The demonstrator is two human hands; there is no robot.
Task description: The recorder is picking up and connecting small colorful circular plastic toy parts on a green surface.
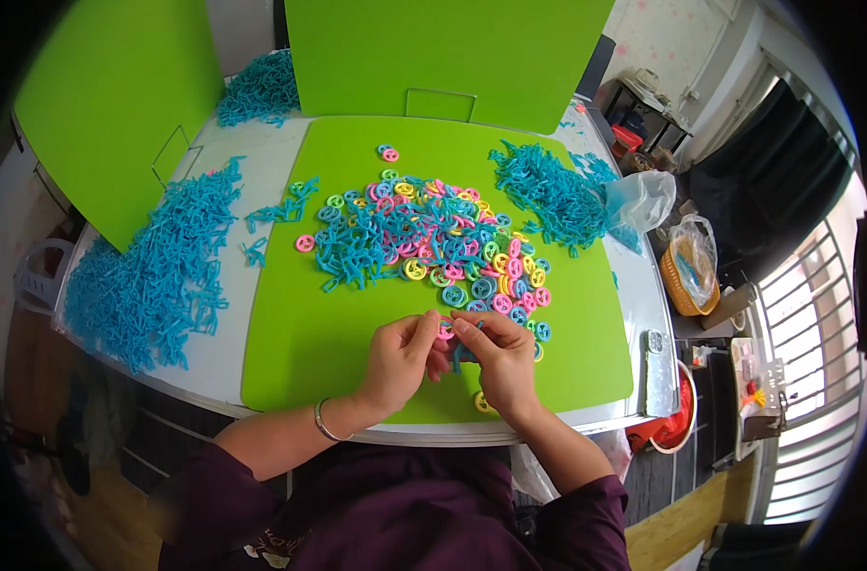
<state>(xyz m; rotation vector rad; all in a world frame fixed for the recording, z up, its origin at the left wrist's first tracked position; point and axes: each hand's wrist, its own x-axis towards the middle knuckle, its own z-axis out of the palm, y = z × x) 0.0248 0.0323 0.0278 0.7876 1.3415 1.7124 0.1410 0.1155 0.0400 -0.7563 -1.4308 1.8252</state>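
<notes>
Close together over the near part of a green mat [300,371], my two hands meet at the fingertips. My left hand [399,362] is closed, pinching a small pink plastic wheel [446,330]. Against it, my right hand [506,366] pinches a blue plastic piece [457,356] with thin prongs; the fingers hide part of both. Just beyond lies a heap of small spoked wheels [502,303] in pink, yellow, blue and green, with loose blue pieces [352,252] strewn over it. One yellow wheel [483,402] lies near my right wrist.
Large piles of blue pieces lie left [157,276], far left [262,88] and right [552,195]. Green boards [443,57] stand behind the mat and at left. A phone [660,371] rests on the table's right edge, near a clear plastic bag [640,200].
</notes>
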